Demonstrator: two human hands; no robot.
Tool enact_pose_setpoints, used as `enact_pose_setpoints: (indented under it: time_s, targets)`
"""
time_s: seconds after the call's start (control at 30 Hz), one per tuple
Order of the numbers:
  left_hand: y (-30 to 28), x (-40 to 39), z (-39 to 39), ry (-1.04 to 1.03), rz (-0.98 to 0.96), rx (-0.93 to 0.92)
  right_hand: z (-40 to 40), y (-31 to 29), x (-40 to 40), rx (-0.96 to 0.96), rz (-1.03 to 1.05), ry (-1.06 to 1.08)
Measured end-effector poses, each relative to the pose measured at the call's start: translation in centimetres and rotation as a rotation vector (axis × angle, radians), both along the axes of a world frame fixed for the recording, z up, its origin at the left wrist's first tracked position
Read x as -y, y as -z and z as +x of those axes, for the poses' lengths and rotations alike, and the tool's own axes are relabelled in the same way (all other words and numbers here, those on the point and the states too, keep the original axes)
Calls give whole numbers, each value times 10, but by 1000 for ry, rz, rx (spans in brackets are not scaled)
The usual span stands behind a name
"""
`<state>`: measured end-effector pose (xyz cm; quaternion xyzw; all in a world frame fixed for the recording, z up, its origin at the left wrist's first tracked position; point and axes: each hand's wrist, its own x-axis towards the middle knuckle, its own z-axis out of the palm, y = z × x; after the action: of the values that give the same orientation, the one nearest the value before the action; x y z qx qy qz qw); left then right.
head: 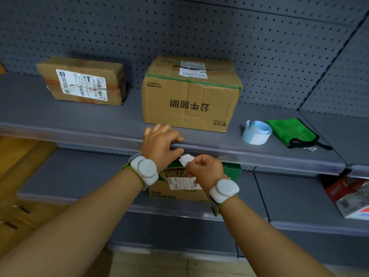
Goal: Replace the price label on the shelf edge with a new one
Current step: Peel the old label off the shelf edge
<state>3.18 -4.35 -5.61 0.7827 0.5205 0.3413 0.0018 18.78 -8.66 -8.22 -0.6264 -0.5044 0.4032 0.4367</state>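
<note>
Head view: the right hand point(203, 168) pinches a small white label point(186, 159) at the shelf edge point(249, 154), which the left hand point(161, 142) grips. The label looks thin, light and easily creased, best held by one corner.

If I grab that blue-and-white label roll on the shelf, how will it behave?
The label roll is loosely coiled with a free tail sticking up, so it will probably feel light and floppy, squashing under a firm pinch. It stands on its edge beside the green cloth; a nudge may slide it or unwind it further.
</note>
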Motion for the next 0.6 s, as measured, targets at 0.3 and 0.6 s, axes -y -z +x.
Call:
enact_pose_setpoints:
  time_s: [0.3, 0.6]
  targets:
    - [-1, 0, 1, -9, 2, -3, 1, 2, -1, -2, -5, -12]
    - [-2, 1, 1, -6, 0, -4, 3, 2, -2, -10, -6, -29]
